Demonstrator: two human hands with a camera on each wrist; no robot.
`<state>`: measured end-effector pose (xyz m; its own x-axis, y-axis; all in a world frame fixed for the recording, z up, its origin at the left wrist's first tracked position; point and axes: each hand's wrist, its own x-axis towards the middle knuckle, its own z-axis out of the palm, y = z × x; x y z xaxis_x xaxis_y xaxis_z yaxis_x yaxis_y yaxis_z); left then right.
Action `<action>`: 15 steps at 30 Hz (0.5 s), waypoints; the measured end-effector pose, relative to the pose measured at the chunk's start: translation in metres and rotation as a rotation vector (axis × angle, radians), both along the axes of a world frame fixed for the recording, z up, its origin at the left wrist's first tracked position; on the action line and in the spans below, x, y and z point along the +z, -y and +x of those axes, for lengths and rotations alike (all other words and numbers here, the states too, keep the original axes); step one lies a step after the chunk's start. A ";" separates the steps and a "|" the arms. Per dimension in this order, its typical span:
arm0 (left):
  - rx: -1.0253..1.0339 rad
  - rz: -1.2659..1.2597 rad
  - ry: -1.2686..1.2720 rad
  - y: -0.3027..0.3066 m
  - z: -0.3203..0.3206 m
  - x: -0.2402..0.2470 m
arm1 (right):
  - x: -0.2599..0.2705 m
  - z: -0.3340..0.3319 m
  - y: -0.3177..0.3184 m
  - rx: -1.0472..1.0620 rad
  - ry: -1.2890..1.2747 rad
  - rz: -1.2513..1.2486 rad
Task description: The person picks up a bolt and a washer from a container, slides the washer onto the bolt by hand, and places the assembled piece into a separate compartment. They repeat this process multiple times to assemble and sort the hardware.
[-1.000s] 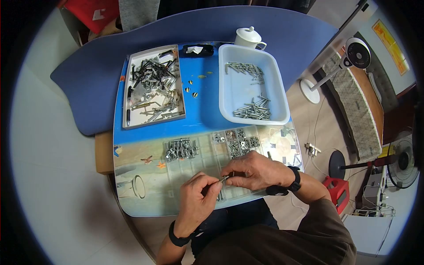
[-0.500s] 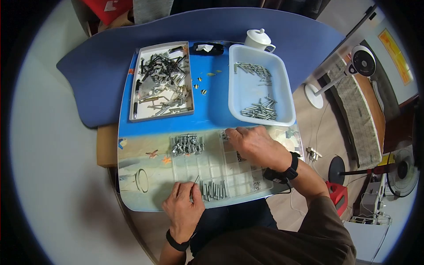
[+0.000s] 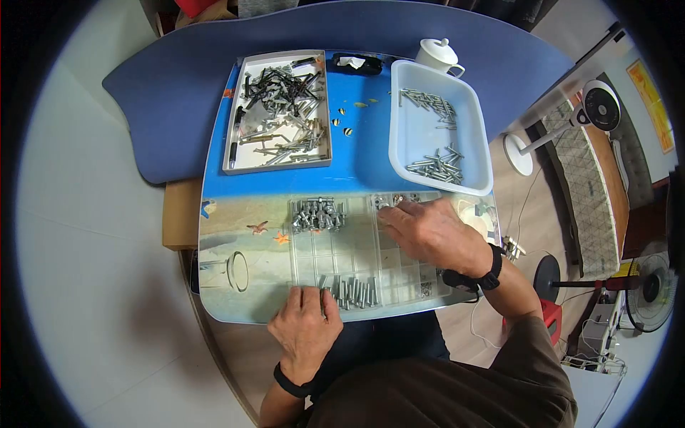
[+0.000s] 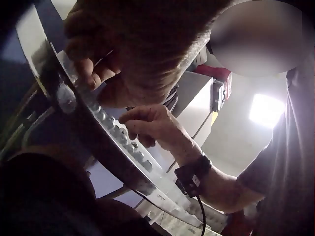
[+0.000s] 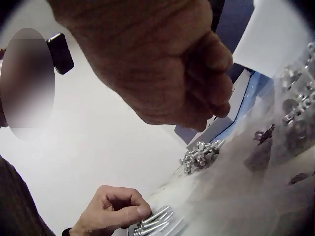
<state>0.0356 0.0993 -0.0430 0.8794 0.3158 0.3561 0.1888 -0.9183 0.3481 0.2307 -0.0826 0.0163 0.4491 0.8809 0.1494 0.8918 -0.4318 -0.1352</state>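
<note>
At the near left corner of a clear compartment box point(image 3: 305, 262), my left hand point(image 3: 305, 324) pinches a thin metal bolt point(image 3: 325, 281), partly hidden by the fingers. Beside it, a row of long bolts point(image 3: 358, 292) lies in the near compartments. My right hand point(image 3: 434, 232) reaches over the box's right part, fingers bent down at the small-hardware compartments point(image 3: 381, 200); its fingertips are hidden in the head view. In the left wrist view the right hand point(image 4: 160, 129) has loosely bent fingers. A pile of shorter bolts point(image 3: 317, 215) fills the box's far left compartments.
A white cardboard tray point(image 3: 282, 165) of mixed screws and a pen lies at the far left. The white plastic tub point(image 3: 421, 135) holding two groups of bolts is at the far right. Behind it stands a lidded white cup point(image 3: 437, 53). A black tissue pack point(image 3: 367, 66) lies between them.
My hands were together at the bolt one second ago. The right has moved away to the small compartments; the left has drawn back to the box's near corner, keeping the bolt.
</note>
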 end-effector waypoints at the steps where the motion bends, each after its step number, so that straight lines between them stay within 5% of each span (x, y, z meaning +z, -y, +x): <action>1: -0.001 0.001 0.000 0.000 -0.001 0.001 | 0.003 -0.001 -0.004 0.018 -0.045 -0.012; 15: 0.017 -0.336 -0.022 -0.010 -0.004 0.002 | -0.020 0.021 -0.059 0.127 -0.090 -0.131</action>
<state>0.0320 0.1089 -0.0414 0.8793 0.4272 0.2107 0.2141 -0.7496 0.6263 0.2520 -0.0235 -0.0032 0.3400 0.9404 -0.0057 0.9269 -0.3361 -0.1670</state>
